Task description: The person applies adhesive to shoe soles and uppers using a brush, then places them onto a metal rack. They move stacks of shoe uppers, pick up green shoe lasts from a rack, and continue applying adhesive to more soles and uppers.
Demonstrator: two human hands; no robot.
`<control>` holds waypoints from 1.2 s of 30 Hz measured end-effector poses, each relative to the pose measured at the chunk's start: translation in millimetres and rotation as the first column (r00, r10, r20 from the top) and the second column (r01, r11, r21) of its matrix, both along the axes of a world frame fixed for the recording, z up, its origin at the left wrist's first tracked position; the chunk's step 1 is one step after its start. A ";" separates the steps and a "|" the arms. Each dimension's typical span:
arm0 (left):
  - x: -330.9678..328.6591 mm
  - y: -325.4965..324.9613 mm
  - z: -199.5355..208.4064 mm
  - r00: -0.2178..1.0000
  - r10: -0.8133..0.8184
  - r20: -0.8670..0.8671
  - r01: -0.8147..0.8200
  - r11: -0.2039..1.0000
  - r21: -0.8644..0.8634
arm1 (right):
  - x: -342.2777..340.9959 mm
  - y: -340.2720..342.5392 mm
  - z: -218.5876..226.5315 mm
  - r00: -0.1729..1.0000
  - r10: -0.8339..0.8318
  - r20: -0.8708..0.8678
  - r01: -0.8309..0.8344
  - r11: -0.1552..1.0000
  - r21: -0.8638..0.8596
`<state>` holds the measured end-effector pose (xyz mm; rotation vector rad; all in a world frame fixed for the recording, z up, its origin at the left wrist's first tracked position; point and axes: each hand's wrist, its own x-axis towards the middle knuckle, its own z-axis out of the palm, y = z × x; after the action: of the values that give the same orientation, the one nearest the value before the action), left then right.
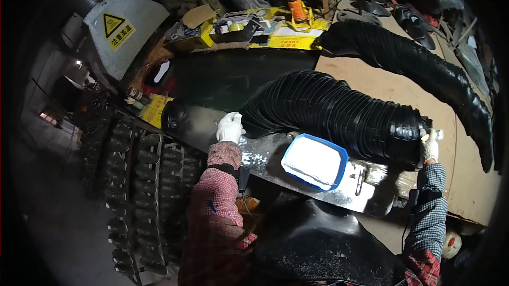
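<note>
A long row of thin black rubber-like pieces (323, 103) lies packed together across the work surface, curving down at its left end. My left hand (230, 128), in a white glove, is at that left end with its fingers bent in. What they grip, if anything, cannot be made out. At the row's right end my right hand (430, 147), also gloved in white, is closed on a small pale-ended brush (439, 134). In front of the row, between my hands, sits a blue-rimmed tray (343, 170) with a smooth white substance in it.
A second black row (403, 55) curves along the brown board (366, 74) at the back right. Yellow boxes (289, 41) and an orange bottle (298, 7) stand behind. Racks of dark rounded parts (146, 196) are at left, near a grey warning-sign panel (127, 15).
</note>
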<state>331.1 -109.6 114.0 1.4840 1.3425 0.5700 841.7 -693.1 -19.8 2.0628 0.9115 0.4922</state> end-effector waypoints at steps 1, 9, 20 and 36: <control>-31.9 12.7 -0.1 0.999 0.042 -0.024 -0.041 0.999 0.026 | -4.2 13.6 -4.6 0.959 -0.054 -0.278 0.187 0.859 0.477; -205.3 78.0 9.4 0.913 0.263 0.311 -0.211 0.959 -0.190 | -149.1 10.1 75.3 0.945 0.176 -0.277 0.260 0.117 0.959; -335.1 315.1 0.3 0.794 0.384 -0.470 -0.064 0.823 0.564 | -390.2 293.7 133.7 0.821 0.501 -0.274 0.435 -0.238 0.868; -379.4 361.2 -35.2 0.780 0.018 -0.626 0.363 0.801 0.476 | -471.0 479.8 203.8 0.753 0.445 -0.485 0.396 0.283 0.874</control>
<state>-48.3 251.6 78.8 2.4363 1.5479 0.3936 370.7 -213.2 184.0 3.6005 1.2075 0.3089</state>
